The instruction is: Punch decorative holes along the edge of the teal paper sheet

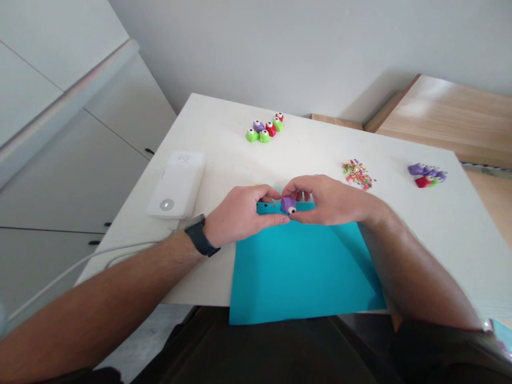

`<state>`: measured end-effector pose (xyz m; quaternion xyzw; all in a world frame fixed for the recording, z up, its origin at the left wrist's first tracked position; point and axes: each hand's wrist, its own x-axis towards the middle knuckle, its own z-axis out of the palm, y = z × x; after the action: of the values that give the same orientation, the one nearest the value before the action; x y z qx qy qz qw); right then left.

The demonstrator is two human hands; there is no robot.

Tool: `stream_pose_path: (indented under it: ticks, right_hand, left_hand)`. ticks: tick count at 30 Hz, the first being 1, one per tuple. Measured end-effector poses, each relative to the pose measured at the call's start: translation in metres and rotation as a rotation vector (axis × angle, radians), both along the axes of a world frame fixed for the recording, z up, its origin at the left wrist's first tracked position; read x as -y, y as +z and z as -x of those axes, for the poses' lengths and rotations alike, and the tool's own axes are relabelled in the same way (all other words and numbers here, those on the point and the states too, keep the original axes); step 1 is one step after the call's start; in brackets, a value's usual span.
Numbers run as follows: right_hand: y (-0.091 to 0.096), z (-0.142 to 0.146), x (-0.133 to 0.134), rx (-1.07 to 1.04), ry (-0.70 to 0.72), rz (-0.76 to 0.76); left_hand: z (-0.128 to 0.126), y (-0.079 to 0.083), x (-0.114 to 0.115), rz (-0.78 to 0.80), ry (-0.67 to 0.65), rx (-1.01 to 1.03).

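- A craft punch (288,204) is showing purple
- The paper sheet (304,272) is glowing turquoise, with small dark stars
- Paper confetti (357,174) is speckling red, green, yellow
- Other punches (264,129) are showing green, red, purple

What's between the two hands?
In the head view, a purple craft punch sits between the left hand and right hand, at the edge of a teal paper sheet.

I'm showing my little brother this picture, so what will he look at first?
The bright blue paper stands out first, lying at the near edge of the white table. On it, the left hand and right hand pinch a purple punch. Farther off sit colorful punches and more punches, with a heap of tiny bits between them.
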<state>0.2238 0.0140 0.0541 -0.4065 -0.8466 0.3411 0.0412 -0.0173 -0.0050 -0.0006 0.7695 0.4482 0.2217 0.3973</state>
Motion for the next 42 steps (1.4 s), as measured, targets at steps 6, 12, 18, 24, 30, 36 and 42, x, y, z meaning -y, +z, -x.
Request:
stream_pose_path:
  ticks: [6,12,18,24,30,36,42]
  right_hand:
    - [0.001,0.001,0.001,-0.028,-0.005,0.013]
    - [0.002,-0.002,0.001,-0.045,0.012,-0.004]
    - [0.004,-0.01,-0.004,-0.04,0.005,-0.015]
    - [-0.007,-0.019,-0.017,0.052,-0.182,-0.15]
    - [-0.011,-0.019,-0.019,0.091,-0.214,-0.157]
    - [-0.02,-0.005,-0.01,-0.181,-0.151,0.033]
    - [-0.025,0.0,-0.012,-0.131,-0.183,0.043]
  left_hand:
    - [-0.002,0.0,0.001,-0.031,-0.012,-0.005]
    - [-0.002,0.0,0.002,-0.042,-0.018,0.012]
    - [-0.004,0.003,0.005,-0.053,-0.016,0.019]
    - [-0.004,0.007,0.005,-0.061,-0.047,0.016]
    - [-0.003,0.007,0.006,-0.118,-0.089,0.014]
    - [-0.003,0.007,0.005,-0.119,-0.12,-0.002]
    - [-0.003,0.009,0.004,-0.107,-0.14,0.0]
